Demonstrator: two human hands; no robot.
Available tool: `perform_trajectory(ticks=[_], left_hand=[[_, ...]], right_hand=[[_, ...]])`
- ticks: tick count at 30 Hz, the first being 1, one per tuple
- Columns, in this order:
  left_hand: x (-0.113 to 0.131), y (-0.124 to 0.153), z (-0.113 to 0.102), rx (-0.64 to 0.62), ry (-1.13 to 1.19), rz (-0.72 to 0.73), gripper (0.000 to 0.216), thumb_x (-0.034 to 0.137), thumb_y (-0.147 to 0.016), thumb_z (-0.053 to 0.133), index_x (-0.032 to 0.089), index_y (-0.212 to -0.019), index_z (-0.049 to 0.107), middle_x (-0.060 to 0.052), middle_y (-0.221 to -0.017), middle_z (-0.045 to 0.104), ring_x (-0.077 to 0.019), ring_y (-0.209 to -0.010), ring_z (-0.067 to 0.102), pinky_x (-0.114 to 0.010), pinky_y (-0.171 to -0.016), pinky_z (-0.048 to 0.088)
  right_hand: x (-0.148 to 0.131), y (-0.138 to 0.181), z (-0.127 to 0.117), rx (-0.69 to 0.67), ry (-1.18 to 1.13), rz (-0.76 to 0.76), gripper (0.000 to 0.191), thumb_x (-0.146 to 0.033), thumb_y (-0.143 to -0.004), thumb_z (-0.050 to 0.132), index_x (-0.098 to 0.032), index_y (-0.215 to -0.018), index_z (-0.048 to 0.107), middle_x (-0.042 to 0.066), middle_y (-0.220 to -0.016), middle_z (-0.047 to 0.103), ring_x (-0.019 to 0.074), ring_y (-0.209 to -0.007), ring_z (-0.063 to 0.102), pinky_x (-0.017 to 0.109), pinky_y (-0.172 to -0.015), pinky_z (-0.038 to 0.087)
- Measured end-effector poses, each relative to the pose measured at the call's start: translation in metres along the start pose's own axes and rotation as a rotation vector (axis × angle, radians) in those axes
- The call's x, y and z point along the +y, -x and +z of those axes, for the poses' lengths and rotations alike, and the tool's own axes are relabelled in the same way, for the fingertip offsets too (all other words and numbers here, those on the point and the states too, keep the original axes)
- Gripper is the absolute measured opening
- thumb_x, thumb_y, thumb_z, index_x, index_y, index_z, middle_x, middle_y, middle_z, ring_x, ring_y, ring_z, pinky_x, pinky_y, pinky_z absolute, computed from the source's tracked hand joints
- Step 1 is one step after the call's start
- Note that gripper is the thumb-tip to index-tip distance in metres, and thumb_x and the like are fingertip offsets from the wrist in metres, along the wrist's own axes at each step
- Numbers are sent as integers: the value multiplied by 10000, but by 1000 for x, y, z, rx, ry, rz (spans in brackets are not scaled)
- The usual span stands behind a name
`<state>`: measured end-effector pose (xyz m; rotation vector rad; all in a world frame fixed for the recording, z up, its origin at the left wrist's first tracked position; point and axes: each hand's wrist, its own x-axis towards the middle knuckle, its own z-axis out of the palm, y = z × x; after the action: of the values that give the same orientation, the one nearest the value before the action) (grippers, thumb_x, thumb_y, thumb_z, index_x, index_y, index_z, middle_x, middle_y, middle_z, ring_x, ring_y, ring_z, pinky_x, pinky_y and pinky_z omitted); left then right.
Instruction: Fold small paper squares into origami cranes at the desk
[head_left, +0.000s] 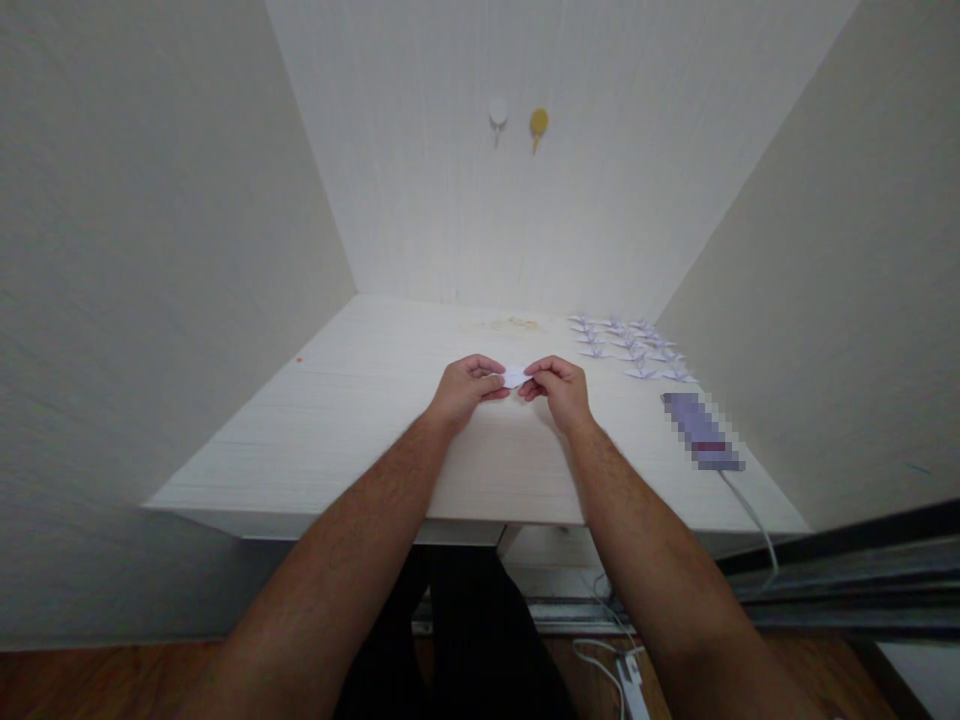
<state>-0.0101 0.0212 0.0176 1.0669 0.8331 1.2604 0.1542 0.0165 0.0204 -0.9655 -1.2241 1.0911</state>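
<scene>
A small folded piece of white paper (515, 377) is held just above the middle of a white table (337, 420). My left hand (465, 388) pinches its left end with fingers curled. My right hand (559, 388) pinches its right end the same way. Both forearms reach in from the bottom of the view.
Several small folded paper cranes (630, 347) lie in rows at the table's back right. A blurred phone-like object (703, 430) with a white cable (750, 520) lies near the right edge. Two wall hooks, white (498, 113) and yellow (538, 123), hang on the far wall. Walls close in on three sides.
</scene>
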Motion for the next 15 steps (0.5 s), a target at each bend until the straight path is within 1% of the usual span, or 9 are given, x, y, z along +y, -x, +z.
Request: perform_trajectory(ticks=[2, 5, 9, 12, 15], left_hand=[[-1, 0, 0, 5, -9, 15, 318, 206, -537, 823, 117, -765, 620, -19, -706, 648, -123, -667, 639, -325, -709, 585], [-1, -1, 0, 18, -19, 42, 294, 191, -546, 804, 119, -762, 619, -12, -711, 643, -116, -655, 632, -306, -689, 581], [-3, -2, -1, 21, -40, 68, 282, 166, -549, 788, 124, -760, 605, -9, -725, 644, -110, -659, 626, -263, -641, 567], [-4, -2, -1, 9, -63, 84, 325, 189, -562, 801, 138, -795, 580, -5, -725, 649, -112, -649, 625, -264, -620, 563], [-4, -2, -1, 2, -104, 66, 421, 224, -565, 824, 149, -896, 574, -19, -755, 672, -131, -646, 641, -275, -599, 557]], right_hand=[[1, 0, 1, 6, 33, -15, 116, -252, -640, 625, -175, -723, 604, 2, -530, 648, 137, -469, 604, 256, -493, 509], [2, 0, 3, 8, 64, -33, 200, -264, -616, 698, -185, -740, 563, -20, -524, 630, 132, -459, 595, 246, -475, 496], [4, 0, 4, 25, 76, -50, 291, -285, -608, 721, -204, -796, 515, -63, -524, 588, 123, -444, 583, 226, -444, 469], [4, 0, 4, 19, 79, -55, 327, -285, -609, 718, -201, -872, 542, -60, -578, 603, 125, -482, 602, 222, -449, 471], [5, -1, 4, 4, 104, -60, 287, -278, -615, 708, -181, -856, 587, -34, -584, 620, 126, -495, 601, 226, -457, 475]])
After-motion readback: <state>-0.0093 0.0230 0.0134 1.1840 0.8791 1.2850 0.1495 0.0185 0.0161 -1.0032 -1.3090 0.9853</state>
